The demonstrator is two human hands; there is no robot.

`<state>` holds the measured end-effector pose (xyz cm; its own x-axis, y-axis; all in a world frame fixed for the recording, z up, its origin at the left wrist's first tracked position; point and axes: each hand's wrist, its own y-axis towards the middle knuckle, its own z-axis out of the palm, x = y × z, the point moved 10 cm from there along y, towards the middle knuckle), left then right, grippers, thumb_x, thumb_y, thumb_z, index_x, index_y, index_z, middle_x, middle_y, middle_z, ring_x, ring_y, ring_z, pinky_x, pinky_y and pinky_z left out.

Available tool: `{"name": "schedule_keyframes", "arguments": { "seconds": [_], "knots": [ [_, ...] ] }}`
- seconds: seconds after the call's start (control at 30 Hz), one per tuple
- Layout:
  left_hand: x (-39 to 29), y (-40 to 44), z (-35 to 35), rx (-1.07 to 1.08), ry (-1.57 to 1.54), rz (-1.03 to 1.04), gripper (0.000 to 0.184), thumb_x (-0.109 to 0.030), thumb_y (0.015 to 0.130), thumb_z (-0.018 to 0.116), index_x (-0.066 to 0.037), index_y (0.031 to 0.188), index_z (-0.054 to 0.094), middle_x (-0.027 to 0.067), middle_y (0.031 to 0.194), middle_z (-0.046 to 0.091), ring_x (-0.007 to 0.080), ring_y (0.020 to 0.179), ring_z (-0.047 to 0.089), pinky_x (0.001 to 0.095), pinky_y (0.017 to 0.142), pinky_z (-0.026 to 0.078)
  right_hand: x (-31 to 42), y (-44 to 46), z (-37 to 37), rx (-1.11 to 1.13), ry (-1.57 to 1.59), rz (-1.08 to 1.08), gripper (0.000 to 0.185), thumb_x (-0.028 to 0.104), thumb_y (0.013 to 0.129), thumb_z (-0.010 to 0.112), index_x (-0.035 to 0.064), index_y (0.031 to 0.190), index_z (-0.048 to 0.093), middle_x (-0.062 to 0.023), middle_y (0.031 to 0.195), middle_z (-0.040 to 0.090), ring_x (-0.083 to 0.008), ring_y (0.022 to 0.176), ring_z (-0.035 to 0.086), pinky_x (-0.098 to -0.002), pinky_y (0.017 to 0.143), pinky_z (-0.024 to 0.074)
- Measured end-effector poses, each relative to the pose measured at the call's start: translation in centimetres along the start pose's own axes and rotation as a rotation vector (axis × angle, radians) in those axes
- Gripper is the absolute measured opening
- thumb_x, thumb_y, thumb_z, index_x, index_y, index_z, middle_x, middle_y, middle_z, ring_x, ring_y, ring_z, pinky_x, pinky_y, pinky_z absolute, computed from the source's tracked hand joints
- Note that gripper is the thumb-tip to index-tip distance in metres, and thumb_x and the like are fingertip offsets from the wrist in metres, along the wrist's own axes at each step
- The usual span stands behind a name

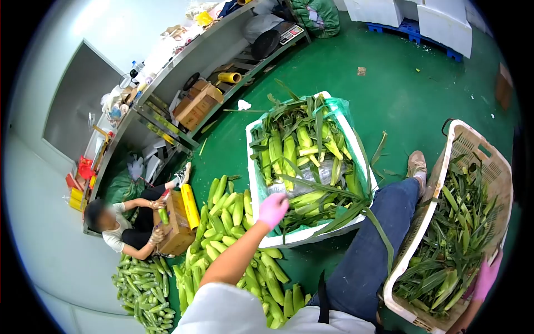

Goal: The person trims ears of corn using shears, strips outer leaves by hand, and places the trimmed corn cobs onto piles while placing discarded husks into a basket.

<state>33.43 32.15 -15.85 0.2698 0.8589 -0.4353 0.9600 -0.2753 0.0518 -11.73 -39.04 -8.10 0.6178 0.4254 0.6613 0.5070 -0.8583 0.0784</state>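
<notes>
My left hand, in a pink glove, is at the near left rim of a white foam box. Its fingers look curled; anything in them is hidden. The box holds unhusked corn with long leaves, green plastic lining and a clear plastic bag. My right hand, also pink-gloved, is at the lower right side of a beige plastic crate full of green corn husks. Its fingers are too unclear to tell their grip. Trimmed corn ears lie piled on the floor beside my left arm.
A co-worker sits at left by a cardboard box, holding a corn ear. Wrapped corn is heaped near them. A yellow roll stands beside the box. Metal shelving lines the wall; a blue pallet is at the back.
</notes>
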Motion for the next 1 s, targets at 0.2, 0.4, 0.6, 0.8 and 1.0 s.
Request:
{"name": "schedule_keyframes", "arguments": {
  "seconds": [0.2,0.4,0.6,0.8,1.0],
  "knots": [
    [4.1,2.5,11.3,0.303,0.224,-0.58,0.049,-0.04,0.089,0.054,-0.002,0.115,0.07,0.0232,0.125,0.065,0.0387,0.116,0.064,0.046,0.102,0.05,-5.2,-13.3,2.1,0.189,0.063,0.008,0.063,0.003,0.09,0.06,-0.0015,0.15,0.039,-0.0115,0.124,0.059,-0.0181,0.103,0.056,-0.0313,0.095,0.0453],
    [12.7,0.8,12.8,-0.024,-0.123,-0.798,0.076,-0.063,0.087,0.054,0.005,0.122,0.063,0.0306,0.127,0.062,0.043,0.119,0.061,0.0457,0.104,0.046,6.1,-19.8,2.6,0.294,-0.045,0.119,0.074,0.035,0.088,0.079,-0.0049,0.142,0.048,-0.0235,0.134,0.058,-0.0358,0.125,0.054,-0.0423,0.109,0.0405],
    [10.4,2.5,10.4,0.343,0.064,-0.578,0.091,-0.072,0.087,0.049,0.008,0.129,0.06,0.0302,0.131,0.062,0.0411,0.126,0.059,0.0434,0.108,0.044,-0.6,-16.8,6.1,0.216,0.481,0.188,0.063,-0.001,0.086,0.059,-0.0015,0.147,0.042,-0.0104,0.124,0.059,-0.0155,0.103,0.055,-0.0295,0.093,0.0454],
    [2.7,4.0,9.3,0.679,0.28,-0.265,0.098,-0.079,0.079,0.055,0.007,0.125,0.064,0.0294,0.129,0.063,0.0395,0.122,0.061,0.0405,0.105,0.046,7.8,-17.9,7.6,0.411,0.714,0.327,0.062,0.01,0.082,0.066,-0.0001,0.139,0.047,-0.011,0.12,0.058,-0.0177,0.094,0.06,-0.0339,0.088,0.0527],
    [-7.7,1.4,3.7,0.325,0.191,-0.233,0.075,-0.056,0.075,0.077,-0.001,0.125,0.065,0.0234,0.117,0.07,0.0375,0.109,0.068,0.0412,0.096,0.051,14.5,-20.6,10.0,0.625,0.983,0.353,0.063,0.016,0.074,0.07,-0.0004,0.131,0.051,-0.0118,0.115,0.064,-0.02,0.098,0.062,-0.0342,0.087,0.0523]
  ]
}}
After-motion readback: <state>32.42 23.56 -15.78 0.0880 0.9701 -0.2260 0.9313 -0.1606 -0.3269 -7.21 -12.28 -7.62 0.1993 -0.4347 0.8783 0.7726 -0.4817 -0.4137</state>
